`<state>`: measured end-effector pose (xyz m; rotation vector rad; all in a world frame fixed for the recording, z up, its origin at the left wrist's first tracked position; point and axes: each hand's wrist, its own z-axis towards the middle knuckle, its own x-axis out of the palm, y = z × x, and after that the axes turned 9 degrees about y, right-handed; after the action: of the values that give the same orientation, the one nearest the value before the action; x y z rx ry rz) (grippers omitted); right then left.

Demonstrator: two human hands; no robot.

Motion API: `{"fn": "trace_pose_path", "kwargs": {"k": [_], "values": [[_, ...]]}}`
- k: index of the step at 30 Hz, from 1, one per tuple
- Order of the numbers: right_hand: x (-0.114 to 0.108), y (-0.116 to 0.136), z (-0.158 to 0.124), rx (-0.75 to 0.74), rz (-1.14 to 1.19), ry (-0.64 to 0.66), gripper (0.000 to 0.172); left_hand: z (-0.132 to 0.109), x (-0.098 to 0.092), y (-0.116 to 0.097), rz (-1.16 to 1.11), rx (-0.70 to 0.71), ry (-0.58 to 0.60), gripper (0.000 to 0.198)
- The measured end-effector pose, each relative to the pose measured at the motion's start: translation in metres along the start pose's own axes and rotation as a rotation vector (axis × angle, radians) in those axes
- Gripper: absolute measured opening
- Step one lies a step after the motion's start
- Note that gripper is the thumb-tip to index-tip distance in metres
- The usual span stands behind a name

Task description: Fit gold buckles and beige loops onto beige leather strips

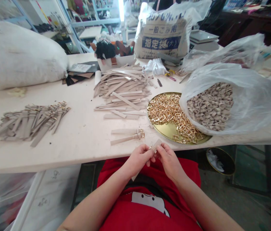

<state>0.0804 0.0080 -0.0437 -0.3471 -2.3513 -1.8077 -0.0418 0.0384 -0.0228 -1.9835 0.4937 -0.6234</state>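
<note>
Both hands meet at the table's front edge over one beige strap [157, 144] with a small gold buckle on it. My left hand [141, 156] pinches the strap near the buckle, and its other end hangs down below the fingers. My right hand [166, 157] is closed on the same strap from the other side; the fingertips partly hide the buckle. Just beyond the hands lie two straps with buckles [127, 138]. To the right is a round gold tray [165, 129] of small gold buckles [166, 109]. A plastic bag [250, 106] of beige loops [211, 106] leans over its rim.
Plain beige strips [123, 86] are piled mid-table. Buckled straps [29, 123] are heaped at left, before a large white sack [22, 54]. A printed bag [163, 33], a box [113, 61] and small tools [170, 75] stand or lie at the back. A bin [220, 161] is below right.
</note>
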Motion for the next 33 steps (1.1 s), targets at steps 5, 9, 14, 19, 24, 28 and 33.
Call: {"fn": "trace_pose_path", "kwargs": {"k": [5,9,14,19,24,28,33], "values": [[-0.006,0.005,0.001,0.017,0.013,0.067,0.023,0.001,0.003,-0.001,0.035,0.005,-0.038,0.011],[-0.010,0.008,0.002,0.039,0.032,0.148,0.019,0.003,0.004,0.000,0.114,0.026,-0.053,0.009],[-0.008,0.012,0.002,-0.054,-0.161,0.077,0.017,0.005,0.003,0.002,0.153,0.064,-0.055,0.021],[-0.009,0.010,0.001,-0.085,-0.254,0.030,0.017,0.008,0.002,0.009,0.199,0.082,-0.097,0.018],[-0.010,0.006,0.002,-0.072,-0.205,0.036,0.018,0.008,0.002,0.011,0.196,0.067,-0.107,0.019],[-0.010,0.008,0.003,-0.042,-0.168,0.079,0.019,0.006,0.002,0.008,0.185,0.027,-0.114,0.018],[-0.014,0.011,0.002,-0.056,-0.271,0.102,0.017,0.003,0.005,0.004,0.165,0.000,-0.098,0.017]]}}
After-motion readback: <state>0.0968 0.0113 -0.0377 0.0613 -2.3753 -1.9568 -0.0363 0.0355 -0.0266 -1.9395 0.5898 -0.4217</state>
